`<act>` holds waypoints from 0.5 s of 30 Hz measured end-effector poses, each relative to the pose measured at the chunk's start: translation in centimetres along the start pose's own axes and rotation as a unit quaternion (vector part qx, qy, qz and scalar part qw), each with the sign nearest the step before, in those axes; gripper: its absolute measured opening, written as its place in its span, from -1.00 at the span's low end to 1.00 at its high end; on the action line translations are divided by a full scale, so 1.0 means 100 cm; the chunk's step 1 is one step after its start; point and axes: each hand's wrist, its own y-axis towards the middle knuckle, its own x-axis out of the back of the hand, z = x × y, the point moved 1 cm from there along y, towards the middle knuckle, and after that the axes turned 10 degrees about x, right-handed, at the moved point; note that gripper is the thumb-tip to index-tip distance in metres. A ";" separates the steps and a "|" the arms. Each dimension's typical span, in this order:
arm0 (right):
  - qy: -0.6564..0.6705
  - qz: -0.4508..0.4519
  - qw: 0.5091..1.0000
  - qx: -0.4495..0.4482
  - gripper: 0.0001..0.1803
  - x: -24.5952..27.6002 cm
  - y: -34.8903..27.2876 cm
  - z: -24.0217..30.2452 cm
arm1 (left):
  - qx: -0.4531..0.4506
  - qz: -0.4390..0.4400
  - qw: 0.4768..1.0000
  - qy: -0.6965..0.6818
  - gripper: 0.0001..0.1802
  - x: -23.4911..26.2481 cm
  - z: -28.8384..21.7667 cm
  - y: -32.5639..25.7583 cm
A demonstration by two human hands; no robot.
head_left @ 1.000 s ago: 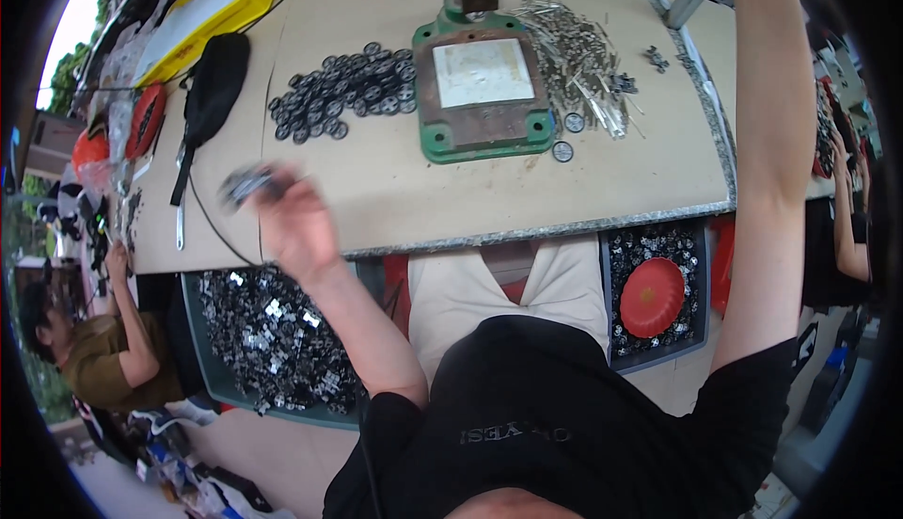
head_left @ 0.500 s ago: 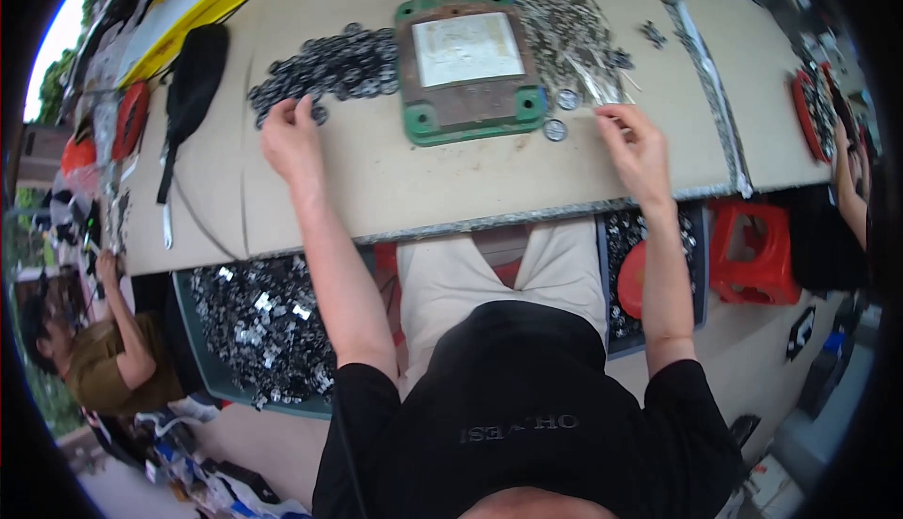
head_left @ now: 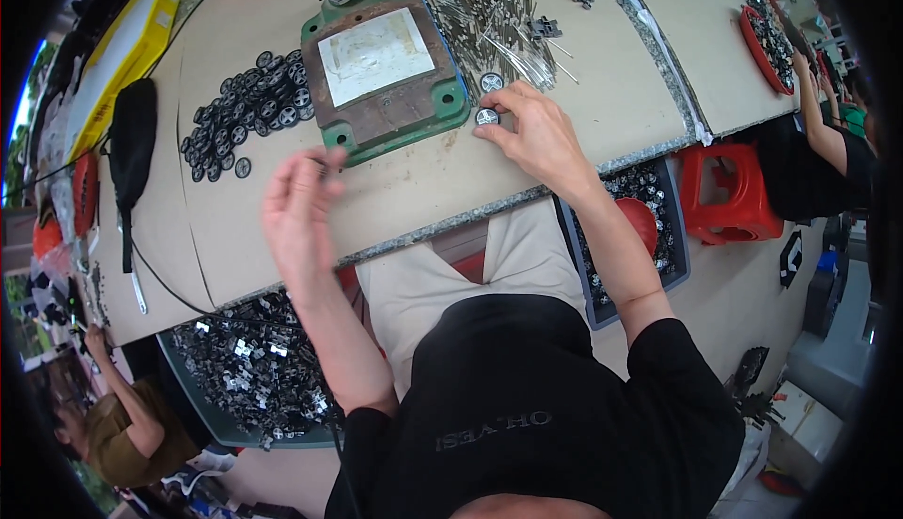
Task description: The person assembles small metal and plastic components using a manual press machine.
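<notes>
Under the worktop (head_left: 414, 190), a grey bin (head_left: 212, 425) holds metal parts. The right hand (head_left: 536, 133) has a narrow grip pinching a flat-lying small wheel (head_left: 486, 116) beside the green press base (head_left: 386, 67); left hand (head_left: 301, 208) grip unclear.

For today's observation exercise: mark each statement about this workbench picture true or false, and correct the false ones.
1. The right hand touches a small round wheel beside the green press base. True.
2. The heap of black wheels lies right of the base. False: it lies to its left.
3. The metal pins lie right of the base. True.
4. The left hand rests flat in the lap. False: it is raised over the table.
</notes>
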 end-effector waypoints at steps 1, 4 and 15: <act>-0.002 -0.002 1.000 -0.002 -0.70 0.003 -0.001 -0.001 | 0.040 0.045 0.998 -0.028 -0.79 -0.014 0.009 -0.010; -0.003 0.032 0.999 -0.014 -0.70 0.013 -0.005 -0.003 | 0.107 0.091 0.988 -0.061 -0.74 -0.040 0.034 -0.027; -0.110 -0.013 0.990 -0.083 -0.86 0.036 0.020 -0.048 | 0.228 0.135 0.954 -0.141 -0.54 -0.061 0.048 -0.026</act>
